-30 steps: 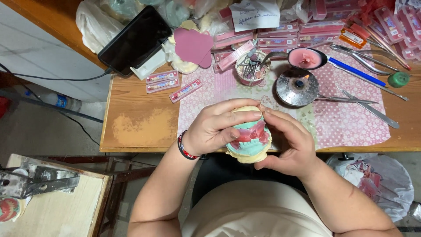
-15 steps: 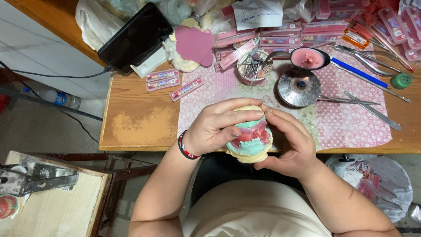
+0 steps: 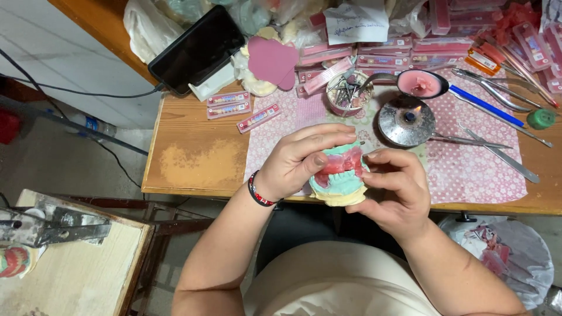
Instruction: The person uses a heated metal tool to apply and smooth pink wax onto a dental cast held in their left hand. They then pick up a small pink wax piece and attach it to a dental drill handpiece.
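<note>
Holding a dental cast (image 3: 342,182) between both hands, I log it just above the near edge of the table (image 3: 193,167), over my lap. Cast: teal and cream base, pink wax on top.

Left hand (image 3: 298,161): wrapped over the cast's left side and top, fingers curled, thumb pressing the pink wax; red and black bracelet (image 3: 256,190) at the wrist.

Right hand (image 3: 392,190): cupping the cast's right side from below, fingers bent around it, thumb and forefinger pinched at the upper edge. Whether a small tool sits in that pinch I cannot tell.

On the table, beyond the hands:
- patterned pink mat (image 3: 468,169) under the work area
- round metal burner (image 3: 406,121), small flame lit, just beyond the cast
- ladle (image 3: 422,83) of pink wax, beside the burner
- cup (image 3: 349,93) of metal pins
- metal instruments (image 3: 497,151), right of the burner
- tooth strips (image 3: 229,104), left
- phone (image 3: 196,50), propped, far left
</note>
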